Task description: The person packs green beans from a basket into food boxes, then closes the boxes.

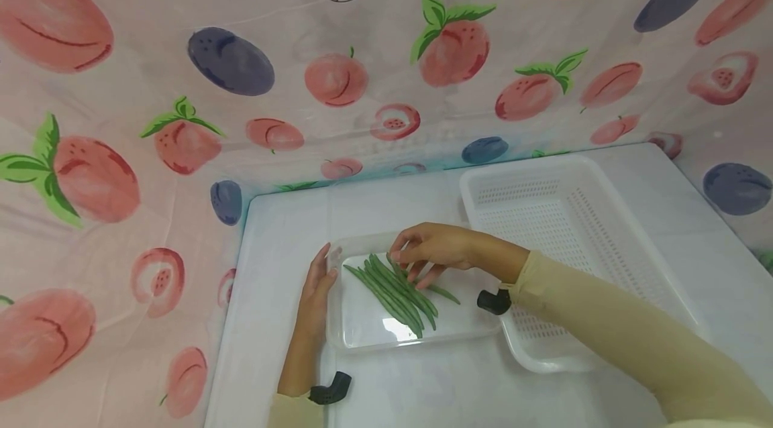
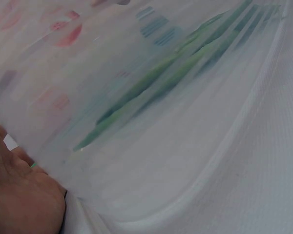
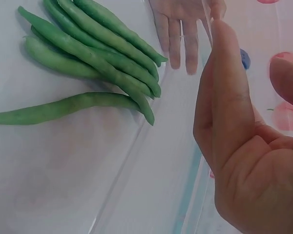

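Long green beans (image 1: 392, 294) lie in a loose bundle in a clear plastic container (image 1: 362, 347). One bean (image 3: 63, 109) lies slightly apart from the bundle, beside the others. My left hand (image 1: 315, 290) rests against the container's left wall, its fingers fairly straight along the outside and its thumb near the rim. In the left wrist view, the beans show blurred through the clear wall. Above the far part of the beans is my right hand (image 1: 437, 250). In the right wrist view its thumb and fingers stand apart, with no bean between them.
A white perforated plastic basket (image 1: 610, 196) stands right of the container, close against it. Both are on a white-covered table (image 1: 284, 227). A fruit-printed cloth (image 1: 290, 99) hangs behind and along the sides.
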`<action>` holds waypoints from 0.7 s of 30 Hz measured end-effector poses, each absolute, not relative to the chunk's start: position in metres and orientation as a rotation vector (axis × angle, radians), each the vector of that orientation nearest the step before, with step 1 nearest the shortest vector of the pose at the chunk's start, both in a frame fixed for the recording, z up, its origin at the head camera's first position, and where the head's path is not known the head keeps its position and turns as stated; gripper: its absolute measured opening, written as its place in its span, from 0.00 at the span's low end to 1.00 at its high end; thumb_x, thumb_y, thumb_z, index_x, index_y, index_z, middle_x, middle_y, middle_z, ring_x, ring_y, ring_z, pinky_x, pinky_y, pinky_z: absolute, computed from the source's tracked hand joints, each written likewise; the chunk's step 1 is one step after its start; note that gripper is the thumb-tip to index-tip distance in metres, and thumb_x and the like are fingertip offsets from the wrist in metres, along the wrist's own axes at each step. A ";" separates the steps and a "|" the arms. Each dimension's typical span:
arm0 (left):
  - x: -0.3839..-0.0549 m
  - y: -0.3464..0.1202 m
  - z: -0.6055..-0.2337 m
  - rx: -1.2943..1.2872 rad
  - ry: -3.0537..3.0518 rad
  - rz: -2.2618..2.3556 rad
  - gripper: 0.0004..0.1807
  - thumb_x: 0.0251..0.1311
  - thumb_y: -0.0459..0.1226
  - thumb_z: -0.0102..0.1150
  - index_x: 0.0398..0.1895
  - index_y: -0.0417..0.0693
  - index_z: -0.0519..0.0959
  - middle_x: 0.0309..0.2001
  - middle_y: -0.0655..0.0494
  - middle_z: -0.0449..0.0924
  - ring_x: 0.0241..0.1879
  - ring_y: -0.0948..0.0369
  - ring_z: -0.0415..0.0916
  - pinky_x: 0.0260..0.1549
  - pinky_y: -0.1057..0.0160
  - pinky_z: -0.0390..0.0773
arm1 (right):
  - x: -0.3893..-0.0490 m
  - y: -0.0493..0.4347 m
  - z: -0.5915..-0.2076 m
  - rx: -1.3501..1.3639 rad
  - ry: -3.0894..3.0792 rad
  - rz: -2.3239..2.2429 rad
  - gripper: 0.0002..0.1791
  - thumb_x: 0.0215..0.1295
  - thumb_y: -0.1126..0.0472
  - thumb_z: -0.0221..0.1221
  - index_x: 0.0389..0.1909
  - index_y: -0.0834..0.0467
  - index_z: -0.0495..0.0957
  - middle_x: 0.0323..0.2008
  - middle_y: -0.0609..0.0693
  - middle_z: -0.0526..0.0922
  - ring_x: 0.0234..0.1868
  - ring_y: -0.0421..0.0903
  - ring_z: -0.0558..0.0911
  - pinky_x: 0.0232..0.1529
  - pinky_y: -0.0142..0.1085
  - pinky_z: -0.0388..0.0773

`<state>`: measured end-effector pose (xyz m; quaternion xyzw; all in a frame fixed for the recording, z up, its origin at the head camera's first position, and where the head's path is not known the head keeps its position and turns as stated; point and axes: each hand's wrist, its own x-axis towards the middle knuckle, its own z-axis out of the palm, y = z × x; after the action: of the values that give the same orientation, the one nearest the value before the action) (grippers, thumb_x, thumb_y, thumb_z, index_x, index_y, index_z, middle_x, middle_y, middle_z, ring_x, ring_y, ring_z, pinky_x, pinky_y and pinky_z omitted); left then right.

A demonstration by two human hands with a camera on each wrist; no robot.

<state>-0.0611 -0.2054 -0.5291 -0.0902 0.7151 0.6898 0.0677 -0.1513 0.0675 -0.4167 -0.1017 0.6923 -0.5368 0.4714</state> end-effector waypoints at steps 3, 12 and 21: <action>-0.061 -0.206 -0.530 -0.269 2.155 2.080 0.28 0.77 0.51 0.45 0.77 0.79 0.58 0.80 0.73 0.50 0.82 0.57 0.46 0.74 0.35 0.54 | -0.152 0.068 -0.416 -0.244 1.708 -1.317 0.17 0.73 0.57 0.61 0.57 0.60 0.77 0.49 0.65 0.79 0.39 0.50 0.85 0.42 0.48 0.88; -0.061 -0.205 -0.530 -0.265 2.160 2.082 0.28 0.77 0.52 0.46 0.77 0.80 0.58 0.80 0.73 0.51 0.81 0.57 0.48 0.73 0.36 0.57 | -0.152 0.071 -0.420 -0.234 1.731 -1.337 0.17 0.73 0.55 0.61 0.56 0.60 0.77 0.45 0.62 0.80 0.39 0.50 0.86 0.41 0.45 0.88; -0.061 -0.205 -0.529 -0.273 2.177 2.075 0.28 0.76 0.52 0.47 0.77 0.80 0.58 0.81 0.72 0.50 0.82 0.58 0.46 0.75 0.37 0.55 | -0.153 0.078 -0.424 -0.216 1.762 -1.325 0.21 0.75 0.56 0.59 0.61 0.65 0.73 0.50 0.64 0.80 0.41 0.50 0.85 0.40 0.44 0.88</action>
<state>-0.0608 -0.2051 -0.5292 -0.0902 0.7196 0.6858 0.0606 -0.1532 0.0782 -0.4244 -0.0872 0.7115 -0.5353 0.4468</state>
